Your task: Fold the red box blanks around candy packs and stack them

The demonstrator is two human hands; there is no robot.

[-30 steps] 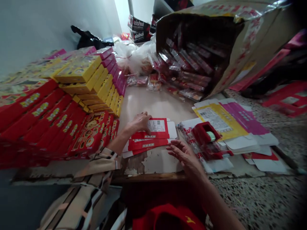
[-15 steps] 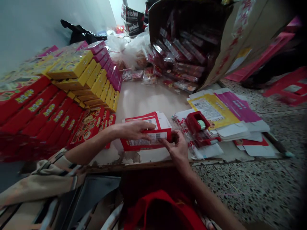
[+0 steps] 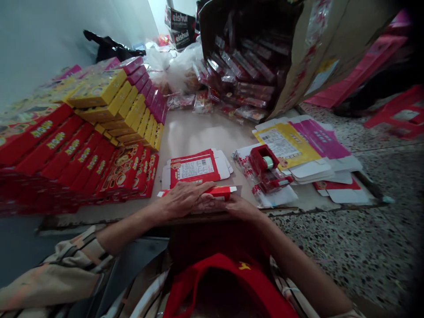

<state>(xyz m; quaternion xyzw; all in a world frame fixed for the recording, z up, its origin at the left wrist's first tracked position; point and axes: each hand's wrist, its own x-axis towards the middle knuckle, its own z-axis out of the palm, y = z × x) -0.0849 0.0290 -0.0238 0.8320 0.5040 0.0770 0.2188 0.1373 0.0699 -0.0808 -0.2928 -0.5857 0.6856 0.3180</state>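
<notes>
Near the table's front edge lies a red cardboard box (image 3: 221, 191), seen narrow side up, with white flaps showing at both ends. My left hand (image 3: 183, 196) lies across its left part, fingers bent over it. At the right end, my right hand (image 3: 244, 207) grips the box low down; its fingertips are partly hidden. Just behind sits a small pile of flat red cartons (image 3: 194, 168), printed with a label panel. A red tape dispenser (image 3: 260, 163) with a pale roll rests to the right on plastic packaging.
Stacked red boxes (image 3: 66, 154), yellow boxes (image 3: 112, 101) and magenta boxes (image 3: 145, 81) fill the left side. A large open brown carton (image 3: 304, 62) with wrapped packets (image 3: 251, 70) stands at the back right. Flat yellow cartons (image 3: 285, 143) and magenta cartons (image 3: 321, 139) lie right.
Both hands have drawn the red box off the pile towards the table's front edge. It has turned from its printed face to a narrow side, and the flat cartons behind are uncovered.
</notes>
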